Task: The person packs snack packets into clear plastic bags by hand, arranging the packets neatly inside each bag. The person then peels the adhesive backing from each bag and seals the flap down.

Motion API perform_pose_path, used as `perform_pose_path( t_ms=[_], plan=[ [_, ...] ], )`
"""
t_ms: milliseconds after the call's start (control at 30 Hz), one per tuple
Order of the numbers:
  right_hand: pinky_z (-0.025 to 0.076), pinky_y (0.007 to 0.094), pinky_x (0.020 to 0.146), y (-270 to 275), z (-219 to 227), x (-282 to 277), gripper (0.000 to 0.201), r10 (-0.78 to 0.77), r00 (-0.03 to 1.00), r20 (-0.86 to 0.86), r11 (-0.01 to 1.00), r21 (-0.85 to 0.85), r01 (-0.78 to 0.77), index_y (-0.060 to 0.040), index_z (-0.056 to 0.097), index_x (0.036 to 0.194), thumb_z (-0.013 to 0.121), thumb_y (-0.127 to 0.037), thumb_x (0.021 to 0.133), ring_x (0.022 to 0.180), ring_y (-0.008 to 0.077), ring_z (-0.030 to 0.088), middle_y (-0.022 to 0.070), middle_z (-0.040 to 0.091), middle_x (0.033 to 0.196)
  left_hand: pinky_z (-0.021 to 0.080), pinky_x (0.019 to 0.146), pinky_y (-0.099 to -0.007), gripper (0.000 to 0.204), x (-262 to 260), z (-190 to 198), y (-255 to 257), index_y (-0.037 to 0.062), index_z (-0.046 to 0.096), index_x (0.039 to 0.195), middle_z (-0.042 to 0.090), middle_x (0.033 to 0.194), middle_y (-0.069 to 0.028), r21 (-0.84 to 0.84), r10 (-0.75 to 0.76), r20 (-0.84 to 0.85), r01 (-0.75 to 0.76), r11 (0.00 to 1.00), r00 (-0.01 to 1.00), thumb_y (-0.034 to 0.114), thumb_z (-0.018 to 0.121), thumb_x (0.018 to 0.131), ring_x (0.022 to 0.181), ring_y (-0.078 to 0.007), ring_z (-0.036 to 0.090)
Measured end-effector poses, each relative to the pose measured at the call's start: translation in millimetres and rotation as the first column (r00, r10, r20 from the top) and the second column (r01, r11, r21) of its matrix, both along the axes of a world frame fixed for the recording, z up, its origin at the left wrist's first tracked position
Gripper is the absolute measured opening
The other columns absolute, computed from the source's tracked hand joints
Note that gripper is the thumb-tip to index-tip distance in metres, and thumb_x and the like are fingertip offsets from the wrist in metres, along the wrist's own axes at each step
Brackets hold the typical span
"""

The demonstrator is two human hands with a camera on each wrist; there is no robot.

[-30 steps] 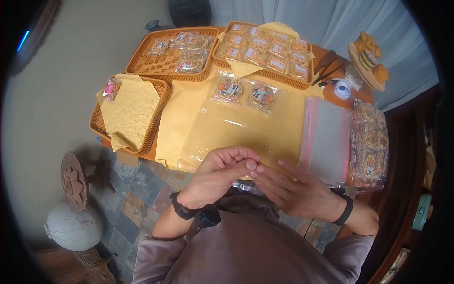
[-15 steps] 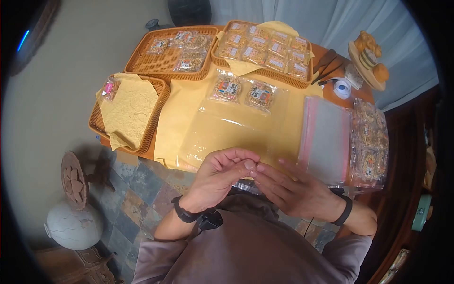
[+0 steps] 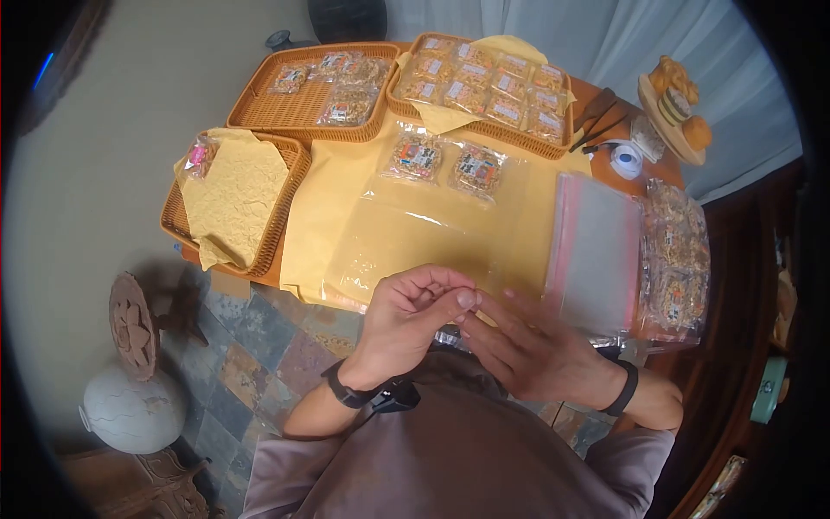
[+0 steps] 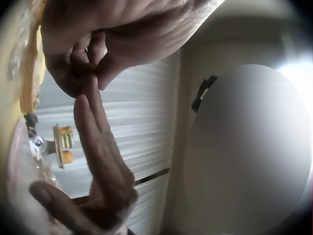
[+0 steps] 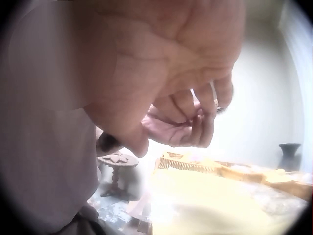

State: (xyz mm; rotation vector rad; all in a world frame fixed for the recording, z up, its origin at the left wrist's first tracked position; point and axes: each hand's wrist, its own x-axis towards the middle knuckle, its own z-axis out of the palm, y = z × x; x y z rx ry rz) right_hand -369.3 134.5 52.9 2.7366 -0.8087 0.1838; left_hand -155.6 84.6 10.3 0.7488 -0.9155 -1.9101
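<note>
Above the table's near edge, the left hand (image 3: 399, 322) curls its fingers, and its thumb and forefinger meet around a fingertip of the right hand (image 3: 553, 359). In the left wrist view, the left hand (image 4: 132, 29) pinches that fingertip, while the other fingers of the right hand (image 4: 105, 169) are extended. The right palm (image 5: 166, 58) hides part of the left hand (image 5: 171, 132) in the right wrist view. No object shows between them. Beyond the hands, two labelled packets (image 3: 413, 159) (image 3: 477, 170) lie at the far end of a clear plastic sheet (image 3: 406, 238).
Wicker baskets (image 3: 251, 130) line the table's far and left sides, several holding packets (image 3: 471, 76). Pink-edged clear bags (image 3: 596, 251) and stacked packets (image 3: 677, 259) lie at the right. Behind them are a white tape roll (image 3: 626, 162), dark utensils (image 3: 598, 108) and a bread stand (image 3: 648, 108).
The hands stay together over nearly the same spot. The left wrist has shifted slightly right, and the right forearm slightly left. The head view has moved a little; packets and baskets keep their arrangement.
</note>
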Motion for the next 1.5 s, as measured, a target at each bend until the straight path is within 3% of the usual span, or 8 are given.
perform_pose_path(
  t_ms=[133,267,667,933,1167,1267,1433,1500],
  plan=[
    [0.036,0.0479,0.121,0.8,-0.8,1.4,0.034,-0.015,0.999,0.044,0.999,-0.034,0.017,-0.0103,0.076,0.119,0.061,-0.024,0.091,0.142,0.0252,0.052,0.0083,0.062,0.145,0.056,0.087,-0.0284,0.02,6.2,-5.0,-2.2,-0.004,0.068,0.12,0.073,0.108,-0.0123,0.143,-0.091,-0.332,0.146,0.979,0.939,0.006,0.062,0.104,0.099,-0.0154,0.069],
    [0.035,0.0478,0.122,3.1,-1.9,-0.9,0.035,-0.023,0.999,0.041,0.999,-0.04,0.025,-0.0109,0.075,0.121,0.061,-0.024,0.091,0.144,0.023,0.049,0.0068,0.061,0.146,0.057,0.089,-0.0314,0.022,11.0,-4.4,-2.4,-0.004,0.067,0.122,0.073,0.108,-0.0139,0.15,-0.087,-0.385,0.155,0.977,0.919,0.005,0.06,0.104,0.103,-0.0206,0.07],
    [0.031,0.0546,0.124,2.3,5.8,-6.0,0.044,-0.058,0.994,-0.098,0.997,-0.05,0.053,-0.0154,0.07,0.132,0.059,-0.026,0.091,0.148,0.0177,0.043,0.0044,0.056,0.151,0.061,0.09,-0.0363,0.017,19.8,11.3,-6.3,-0.0052,0.07,0.114,0.074,0.107,-0.0183,0.09,-0.106,-0.097,0.115,0.989,0.99,-0.002,0.065,0.098,0.103,-0.0258,0.073],
    [0.032,0.0559,0.123,3.1,5.1,-3.4,0.045,-0.064,0.987,-0.145,0.991,-0.126,0.046,-0.0117,0.07,0.131,0.058,-0.025,0.09,0.148,0.0187,0.042,0.0083,0.056,0.151,0.06,0.084,-0.0275,0.018,14.6,20.7,-5.4,-0.0068,0.069,0.112,0.074,0.104,-0.0113,-0.013,-0.062,0.214,0.067,0.998,0.975,-0.001,0.071,0.095,0.094,-0.0138,0.071],
    [0.034,0.0555,0.122,3.2,-0.3,0.9,0.045,-0.102,0.985,-0.14,0.991,-0.101,0.088,-0.0104,0.07,0.13,0.059,-0.024,0.088,0.148,0.0212,0.044,0.0082,0.059,0.149,0.058,0.082,-0.0273,0.016,11.2,15.2,-1.2,-0.0067,0.069,0.11,0.074,0.103,-0.0109,-0.034,-0.033,0.277,0.045,0.998,0.96,-0.001,0.071,0.096,0.091,-0.0131,0.07],
    [0.035,0.0557,0.121,3.4,-0.5,3.3,0.044,-0.108,0.988,-0.115,0.99,-0.104,0.096,-0.0105,0.071,0.129,0.059,-0.024,0.089,0.147,0.0217,0.045,0.0073,0.06,0.147,0.058,0.083,-0.0282,0.014,11.8,10.7,-1.4,-0.0054,0.069,0.11,0.074,0.101,-0.011,-0.037,-0.023,0.235,0.033,0.999,0.972,0.002,0.069,0.098,0.091,-0.0139,0.07],
    [0.036,0.0565,0.12,3.5,3.0,3.3,0.042,-0.113,0.989,-0.095,0.991,-0.08,0.106,-0.0108,0.072,0.126,0.059,-0.026,0.089,0.147,0.0215,0.044,0.0063,0.06,0.147,0.059,0.083,-0.0312,0.017,14.5,5.6,-2.8,-0.0051,0.07,0.113,0.074,0.099,-0.0135,0.219,-0.049,-0.224,0.1,0.971,0.973,0.005,0.064,0.102,0.09,-0.019,0.072],
    [0.036,0.0566,0.12,2.9,4.0,2.6,0.042,-0.113,0.989,-0.094,0.992,-0.075,0.106,-0.0108,0.072,0.126,0.059,-0.026,0.089,0.147,0.0213,0.044,0.0061,0.06,0.147,0.06,0.083,-0.0313,0.017,15.2,6.6,-2.1,-0.0052,0.07,0.114,0.074,0.099,-0.014,0.221,-0.035,-0.219,0.085,0.971,0.975,0.005,0.063,0.102,0.09,-0.0194,0.072]
  ],
)
